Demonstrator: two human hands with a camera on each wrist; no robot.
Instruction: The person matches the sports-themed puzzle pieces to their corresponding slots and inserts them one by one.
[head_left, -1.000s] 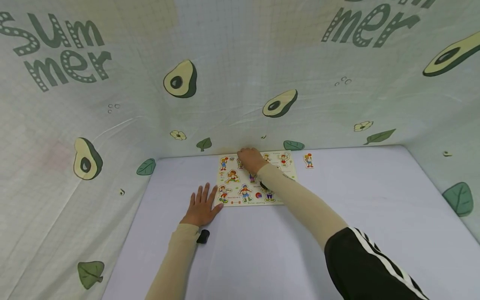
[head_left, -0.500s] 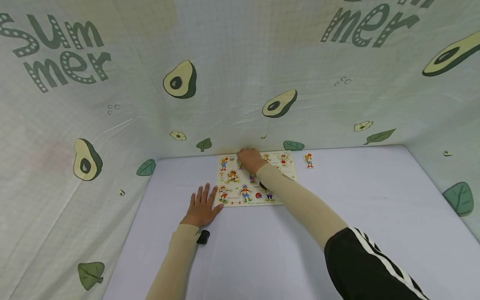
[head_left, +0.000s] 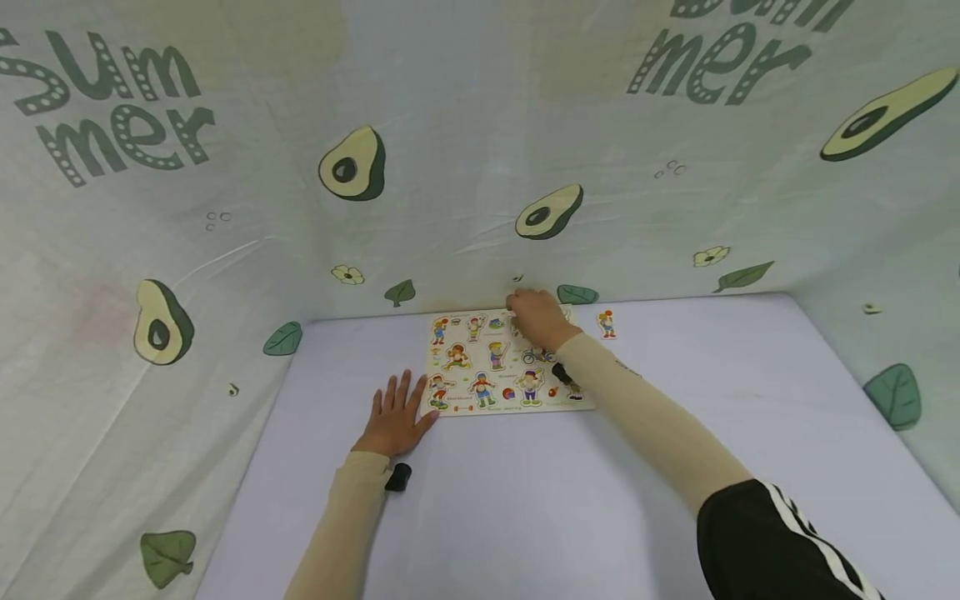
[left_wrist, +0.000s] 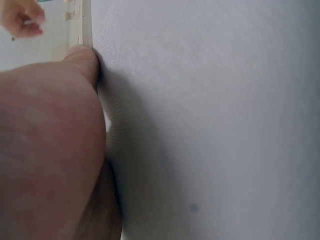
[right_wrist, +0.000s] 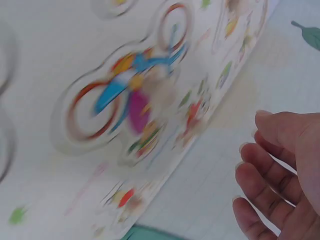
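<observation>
A pale picture puzzle board (head_left: 480,363) with colourful figure pieces lies at the back of the table. My left hand (head_left: 393,423) rests flat with fingers spread at its lower left corner. In the left wrist view the thumb (left_wrist: 82,59) touches the board's edge. My right hand (head_left: 542,319) is over the board's upper right part, hiding some figures. Its fingers are loosely bent in the right wrist view, and nothing shows between them. Near them is a cyclist piece (right_wrist: 132,95), blurred. One loose figure piece (head_left: 607,324) with a red ball lies right of the board.
The white table (head_left: 510,500) stretches toward me in front of the board. A cloth curtain (head_left: 450,250) printed with avocados and leaves hangs close behind the board and along both sides.
My right hand has moved right, away from the board's upper left part, uncovering a figure in the top row. The left hand keeps its place on the board's corner. The head view has shifted slightly.
</observation>
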